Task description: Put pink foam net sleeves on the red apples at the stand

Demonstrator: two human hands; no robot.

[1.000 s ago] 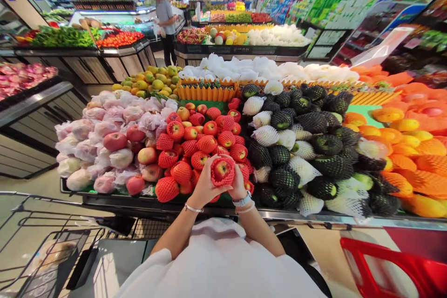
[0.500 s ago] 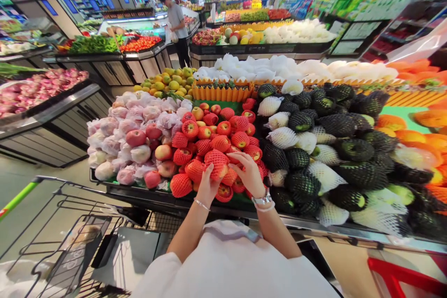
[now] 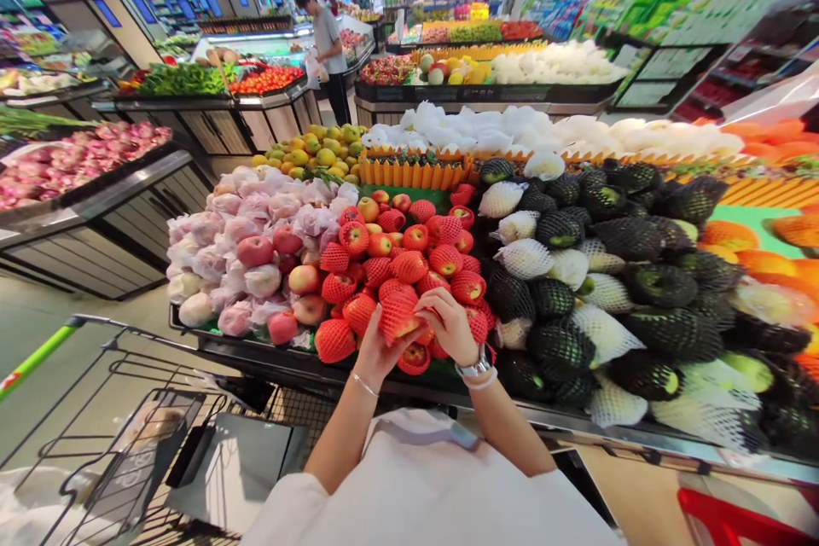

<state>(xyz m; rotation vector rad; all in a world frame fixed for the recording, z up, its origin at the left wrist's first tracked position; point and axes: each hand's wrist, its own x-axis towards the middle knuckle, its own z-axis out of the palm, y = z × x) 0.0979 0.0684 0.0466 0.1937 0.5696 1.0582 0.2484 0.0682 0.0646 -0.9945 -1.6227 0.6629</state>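
Observation:
Both my hands hold one apple wrapped in red foam net (image 3: 397, 316) just above the front of the apple pile (image 3: 409, 260). My left hand (image 3: 377, 347) cups it from the left and below, fingers curled round it. My right hand (image 3: 451, 324) presses on it from the right, fingers bent over its top, a watch and bracelet on that wrist. More netted apples lie right under and around my hands.
Pink-wrapped apples (image 3: 236, 230) lie to the left, dark and white netted fruit (image 3: 595, 273) to the right, orange fruit (image 3: 768, 247) further right. A shopping cart (image 3: 128, 435) stands at lower left. Another person (image 3: 326, 43) stands at a far stand.
The camera view shifted right and up. The apple went from being held face-up at my chest to lower against the pile, and both hands closed round it again.

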